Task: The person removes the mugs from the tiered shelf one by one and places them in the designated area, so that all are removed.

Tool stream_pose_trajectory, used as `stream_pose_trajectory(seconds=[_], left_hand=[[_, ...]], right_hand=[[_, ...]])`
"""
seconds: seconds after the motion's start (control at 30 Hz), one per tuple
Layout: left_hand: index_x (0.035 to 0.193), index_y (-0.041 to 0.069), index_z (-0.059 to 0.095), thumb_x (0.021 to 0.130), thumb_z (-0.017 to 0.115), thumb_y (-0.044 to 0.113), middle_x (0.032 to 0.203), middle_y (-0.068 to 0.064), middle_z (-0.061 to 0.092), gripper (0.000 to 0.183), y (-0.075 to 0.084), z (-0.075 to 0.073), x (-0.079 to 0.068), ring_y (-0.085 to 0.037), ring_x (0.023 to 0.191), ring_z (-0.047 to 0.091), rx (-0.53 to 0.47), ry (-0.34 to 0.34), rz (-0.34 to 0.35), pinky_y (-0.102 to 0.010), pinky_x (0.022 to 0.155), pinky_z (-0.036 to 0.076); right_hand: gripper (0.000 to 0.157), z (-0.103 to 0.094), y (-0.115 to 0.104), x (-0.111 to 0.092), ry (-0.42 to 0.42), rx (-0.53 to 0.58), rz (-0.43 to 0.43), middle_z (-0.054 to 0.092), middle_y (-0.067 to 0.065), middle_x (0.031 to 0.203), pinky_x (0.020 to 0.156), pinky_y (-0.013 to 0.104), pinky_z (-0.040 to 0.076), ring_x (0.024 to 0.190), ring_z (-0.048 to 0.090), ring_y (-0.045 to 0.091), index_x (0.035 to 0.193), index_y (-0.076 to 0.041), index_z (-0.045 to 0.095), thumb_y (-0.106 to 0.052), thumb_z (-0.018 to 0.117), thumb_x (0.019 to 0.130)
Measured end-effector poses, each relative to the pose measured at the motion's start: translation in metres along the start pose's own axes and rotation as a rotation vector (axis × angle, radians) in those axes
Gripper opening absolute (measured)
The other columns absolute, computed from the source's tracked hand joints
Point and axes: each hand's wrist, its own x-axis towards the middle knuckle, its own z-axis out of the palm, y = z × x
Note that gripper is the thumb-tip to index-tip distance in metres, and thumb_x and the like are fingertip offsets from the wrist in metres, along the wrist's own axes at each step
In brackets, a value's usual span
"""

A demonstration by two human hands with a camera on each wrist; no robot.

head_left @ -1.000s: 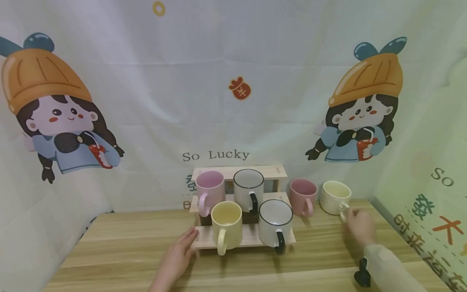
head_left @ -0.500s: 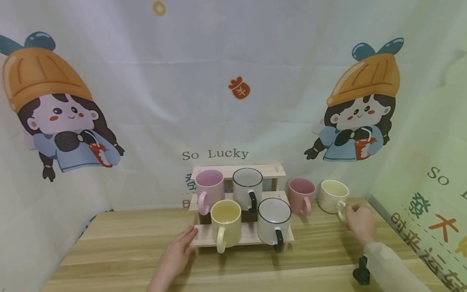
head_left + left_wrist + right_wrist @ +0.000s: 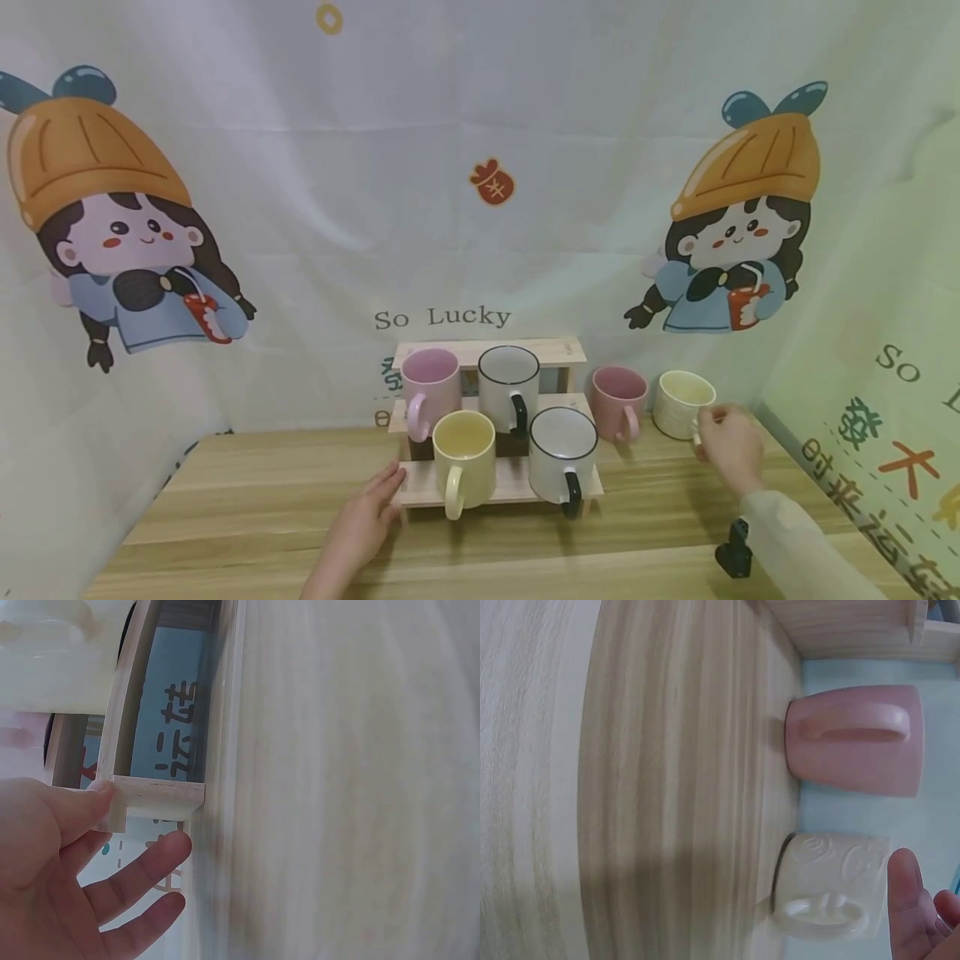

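My left hand (image 3: 357, 527) pinches the left end of the lowest board of a stepped wooden rack (image 3: 513, 479). In the left wrist view the thumb lies on the board end (image 3: 161, 799), while the other fingers spread below it. By a cream mug (image 3: 673, 410) with raised relief, at the right of the table, is my right hand (image 3: 731, 447). The right wrist view shows the mug's handle (image 3: 825, 916) free of the fingers, with the thumb (image 3: 905, 900) close to its rim. A dusty-pink mug (image 3: 618, 403) stands just left of it.
On the rack's lowest step are a yellow mug (image 3: 465, 462) and a white mug (image 3: 564, 457) with black handle. The middle step bears a lilac mug (image 3: 432, 390) and another black-rimmed white mug (image 3: 510, 383). A printed curtain (image 3: 360, 208) hangs behind the wooden table (image 3: 255, 517).
My right hand has lifted slightly from around the cream mug's handle and shifted a little left. The left hand stays at the rack, and the mugs have kept their places.
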Motion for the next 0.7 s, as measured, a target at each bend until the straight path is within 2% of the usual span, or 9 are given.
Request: stream_pose_trajectory(seconds=[0.17, 0.33, 0.47, 0.7], left_hand=[[0.135, 0.006, 0.054, 0.089, 0.062, 0.007, 0.146, -0.009, 0.046, 0.047, 0.001, 0.000, 0.000, -0.038, 0.129, 0.047, -0.010, -0.008, -0.017, -0.056, 0.105, 0.039], [0.136, 0.007, 0.053, 0.089, 0.062, 0.007, 0.147, -0.008, 0.045, 0.047, 0.001, -0.001, 0.000, -0.038, 0.129, 0.047, -0.006, -0.018, -0.026, -0.057, 0.105, 0.039], [0.136, 0.007, 0.053, 0.090, 0.062, 0.007, 0.147, -0.009, 0.044, 0.047, 0.001, 0.000, 0.000, -0.038, 0.129, 0.047, -0.001, -0.017, -0.024, -0.057, 0.105, 0.039], [0.135, 0.006, 0.053, 0.089, 0.062, 0.007, 0.147, -0.010, 0.045, 0.047, 0.000, 0.001, 0.001, -0.038, 0.129, 0.047, -0.012, -0.017, -0.019, -0.057, 0.105, 0.039]], right_hand=[[0.041, 0.000, -0.010, -0.003, -0.003, 0.076, -0.024, 0.065, 0.028, 0.090, 0.048, 0.022, 0.055, 0.049, 0.064, 0.010, 0.109, 0.013, 0.053, -0.023, 0.037, 0.097], [0.040, 0.002, -0.018, -0.005, -0.054, 0.144, -0.030, 0.064, 0.017, 0.074, 0.049, 0.022, 0.057, 0.050, 0.064, 0.010, 0.110, 0.015, 0.053, -0.020, 0.038, 0.096], [0.040, 0.003, -0.025, -0.007, -0.085, 0.171, -0.021, 0.064, 0.015, 0.072, 0.050, 0.023, 0.058, 0.051, 0.064, 0.009, 0.111, 0.015, 0.054, -0.018, 0.037, 0.095], [0.028, 0.007, -0.039, -0.011, -0.111, 0.253, -0.052, 0.062, 0.013, 0.068, 0.049, 0.026, 0.058, 0.050, 0.062, 0.009, 0.100, 0.011, 0.055, -0.012, 0.038, 0.096]])
